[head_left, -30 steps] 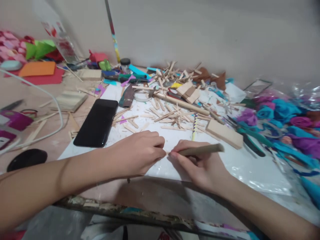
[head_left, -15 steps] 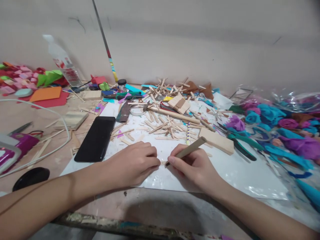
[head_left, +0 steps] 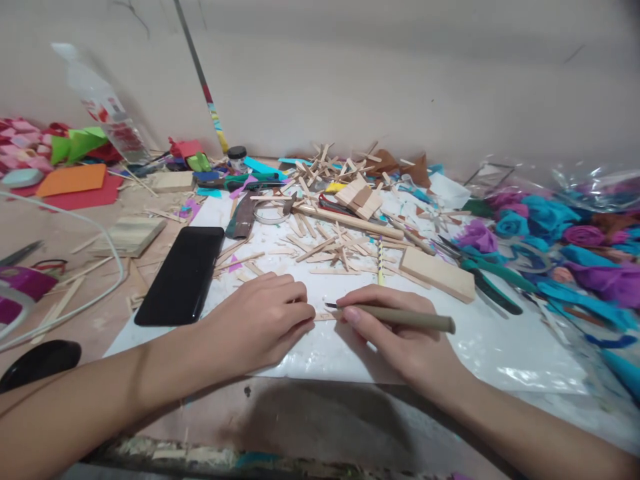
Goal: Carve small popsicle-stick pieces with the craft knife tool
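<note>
My right hand (head_left: pixel 417 347) is closed around a craft knife (head_left: pixel 415 319) with a thick olive handle. The dark, thin blade points left, just above a small flat wooden craft stick (head_left: pixel 326 317) lying on the white sheet (head_left: pixel 500 350). At the stick's left end, my left hand (head_left: pixel 270 320) rests with curled fingers pressed down on it. Part of the stick is hidden under those fingertips. A rectangular wood block (head_left: pixel 437 275) lies just beyond my right hand, and a black phone (head_left: pixel 181 277) lies left of my left hand.
Behind the hands lie a hammer (head_left: pixel 345 220), a heap of craft sticks (head_left: pixel 325 173) and green-handled pliers (head_left: pixel 495 290). Blue and purple crepe paper (head_left: pixel 545 220) fills the right side. A white cable (head_left: pixel 117 257), plastic bottle (head_left: pixel 113 120) and black mouse (head_left: pixel 43 363) are at left.
The craft knife has tilted lower, its handle end swinging right and down. Its blade has lifted off the stick and points left. My left hand keeps its place on the stick.
</note>
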The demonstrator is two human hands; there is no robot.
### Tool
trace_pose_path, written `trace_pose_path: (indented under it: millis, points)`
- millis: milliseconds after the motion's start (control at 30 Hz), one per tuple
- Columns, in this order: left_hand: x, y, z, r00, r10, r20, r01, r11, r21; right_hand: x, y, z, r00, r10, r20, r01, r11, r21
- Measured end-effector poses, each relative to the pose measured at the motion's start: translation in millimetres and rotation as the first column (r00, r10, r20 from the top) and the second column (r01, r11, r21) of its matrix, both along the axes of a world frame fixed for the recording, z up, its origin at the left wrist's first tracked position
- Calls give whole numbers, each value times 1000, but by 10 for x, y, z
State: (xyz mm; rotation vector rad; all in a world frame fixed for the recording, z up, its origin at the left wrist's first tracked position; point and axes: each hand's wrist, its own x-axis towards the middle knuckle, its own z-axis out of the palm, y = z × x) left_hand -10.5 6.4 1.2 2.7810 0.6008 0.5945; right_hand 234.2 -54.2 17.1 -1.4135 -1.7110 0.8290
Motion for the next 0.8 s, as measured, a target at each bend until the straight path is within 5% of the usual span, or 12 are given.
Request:
trace_pose_path:
  millis: [367,800]
  points:
    - [0,-11,10,999,-30,-36,29,999,-30,-14,-6,36,994,-53,96,52,999,8]
    - [1,5,14,999,-42,-18,42,999,-23,-4,43,-8,996,-80,-38,79,997,-18]
